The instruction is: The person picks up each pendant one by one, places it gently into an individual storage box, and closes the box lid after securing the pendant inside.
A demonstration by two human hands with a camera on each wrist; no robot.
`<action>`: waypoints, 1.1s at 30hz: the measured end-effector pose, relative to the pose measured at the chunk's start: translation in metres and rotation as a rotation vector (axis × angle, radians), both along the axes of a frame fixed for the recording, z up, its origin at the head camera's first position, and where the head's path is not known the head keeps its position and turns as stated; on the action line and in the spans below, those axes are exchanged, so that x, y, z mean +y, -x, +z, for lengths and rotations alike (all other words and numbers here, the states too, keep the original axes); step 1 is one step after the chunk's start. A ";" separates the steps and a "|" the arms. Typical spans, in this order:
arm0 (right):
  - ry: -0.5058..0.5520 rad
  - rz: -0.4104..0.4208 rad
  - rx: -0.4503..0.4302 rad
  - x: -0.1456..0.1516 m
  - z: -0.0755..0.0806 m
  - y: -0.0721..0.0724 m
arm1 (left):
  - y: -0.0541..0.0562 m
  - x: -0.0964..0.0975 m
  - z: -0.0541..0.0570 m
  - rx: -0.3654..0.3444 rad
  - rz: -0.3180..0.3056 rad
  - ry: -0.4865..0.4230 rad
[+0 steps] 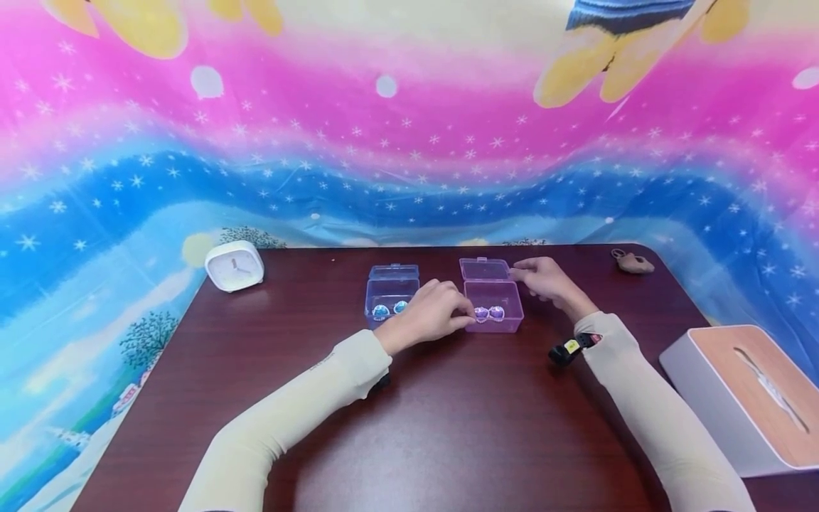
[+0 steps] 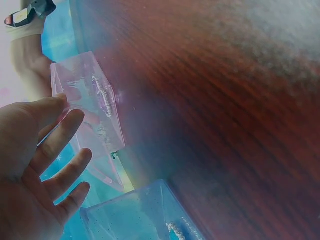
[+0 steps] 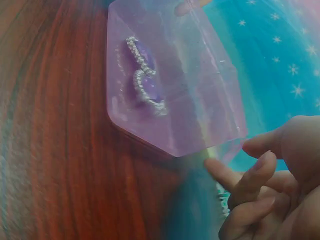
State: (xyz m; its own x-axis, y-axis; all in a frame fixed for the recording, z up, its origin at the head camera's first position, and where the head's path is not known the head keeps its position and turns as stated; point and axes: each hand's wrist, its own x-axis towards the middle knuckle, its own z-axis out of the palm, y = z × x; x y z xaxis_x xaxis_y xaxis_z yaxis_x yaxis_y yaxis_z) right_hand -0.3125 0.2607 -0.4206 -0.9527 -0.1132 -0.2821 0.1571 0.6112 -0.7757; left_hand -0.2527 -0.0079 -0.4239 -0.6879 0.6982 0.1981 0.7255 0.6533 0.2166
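Note:
A purple clear plastic box (image 1: 494, 326) stands with its lid (image 1: 485, 269) raised at the back. Two purple gems (image 3: 148, 86) with beaded silvery edging lie inside it. My left hand (image 1: 430, 313) is at the box's left front, its thumb and index finger by the wall and the other fingers loosely spread. Near the lid's right edge is my right hand (image 1: 542, 279), thumb and index finger apart, other fingers bent. Whether its fingertips touch the lid is unclear. A blue clear box (image 1: 392, 290), also with raised lid, holds blue gems (image 1: 381, 311); my left hand partly hides it.
A white clock (image 1: 234, 266) stands at the table's back left. A small brown object with a ring (image 1: 633, 263) lies at the back right. To the right is a white tissue box (image 1: 723, 405) with a wood-look top. A printed cloth (image 1: 397, 163) hangs behind the table.

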 end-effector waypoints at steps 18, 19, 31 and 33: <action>0.194 0.018 0.119 0.005 0.001 -0.002 | -0.002 0.002 0.003 0.003 0.008 0.021; 0.195 0.015 0.134 0.006 0.002 -0.003 | -0.002 0.002 0.003 0.003 0.007 0.019; 0.131 0.065 0.317 0.012 0.011 -0.027 | -0.002 0.003 0.002 0.018 0.012 0.008; 0.113 0.077 0.336 0.013 0.013 -0.033 | -0.003 0.003 0.002 0.016 0.009 0.008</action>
State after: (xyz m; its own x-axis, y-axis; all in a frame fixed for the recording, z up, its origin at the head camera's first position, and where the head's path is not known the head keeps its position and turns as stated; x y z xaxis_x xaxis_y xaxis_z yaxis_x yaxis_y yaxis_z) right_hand -0.2793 0.2733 -0.4077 -0.9775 -0.2010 0.0635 -0.1613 0.5190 -0.8394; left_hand -0.2499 -0.0047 -0.4219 -0.6906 0.6940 0.2037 0.7232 0.6612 0.1993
